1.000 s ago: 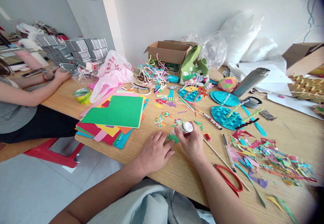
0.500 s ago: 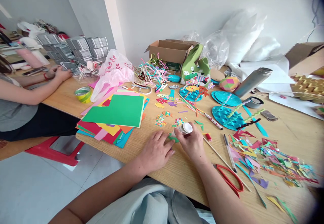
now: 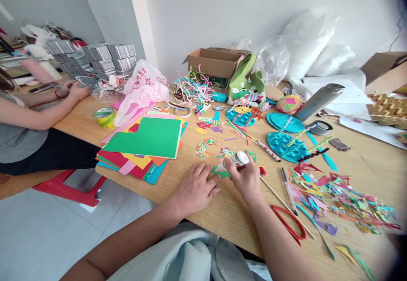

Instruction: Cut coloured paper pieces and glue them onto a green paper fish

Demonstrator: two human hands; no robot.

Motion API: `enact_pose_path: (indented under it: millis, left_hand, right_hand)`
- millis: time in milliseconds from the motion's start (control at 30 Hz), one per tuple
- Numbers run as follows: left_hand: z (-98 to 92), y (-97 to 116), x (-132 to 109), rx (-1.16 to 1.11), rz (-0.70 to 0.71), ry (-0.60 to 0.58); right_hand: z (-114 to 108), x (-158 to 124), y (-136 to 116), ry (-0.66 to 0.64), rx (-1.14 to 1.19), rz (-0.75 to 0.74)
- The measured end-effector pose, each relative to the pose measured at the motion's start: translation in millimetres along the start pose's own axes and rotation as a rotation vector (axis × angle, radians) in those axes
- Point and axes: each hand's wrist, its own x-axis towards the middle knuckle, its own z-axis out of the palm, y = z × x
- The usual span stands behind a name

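Observation:
My right hand (image 3: pixel 247 180) is closed round a small white glue bottle (image 3: pixel 241 158), tilted with its base up to the right and its other end down at a green paper cutout (image 3: pixel 221 170). My left hand (image 3: pixel 197 189) lies flat on the table with its fingers apart, the fingertips at the cutout's near left edge. Just behind are little heaps of coloured paper bits (image 3: pixel 201 149) and several paper fish, among them an orange one (image 3: pixel 210 141). A small red cap (image 3: pixel 262 171) lies right of my right hand.
Red-handled scissors (image 3: pixel 290 223), a wooden stick (image 3: pixel 286 204), a pen (image 3: pixel 288 190) and paper scraps (image 3: pixel 337 200) lie to the right. Coloured paper sheets (image 3: pixel 149 139) are stacked on the left. Blue-painted discs (image 3: pixel 286 145) stand behind. Another person's hands (image 3: pixel 74 90) are far left.
My right hand and the glue bottle have moved slightly right, and the bottle leans over more. More of the green cutout shows. My left hand has stayed in place.

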Motion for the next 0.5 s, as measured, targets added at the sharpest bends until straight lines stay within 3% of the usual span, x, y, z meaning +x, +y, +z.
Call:
enact_pose_path:
  millis: [133, 500]
  left_hand:
    - [-0.4, 0.2, 0.1, -0.003, -0.005, 0.000]
    - [1.6, -0.2, 0.4, -0.006, 0.003, 0.002]
  right_hand:
    - [-3.5, 3.1, 2.0, 0.050, 0.002, 0.049]
    - [2.7, 0.7, 1.2, -0.014, 0.018, 0.003]
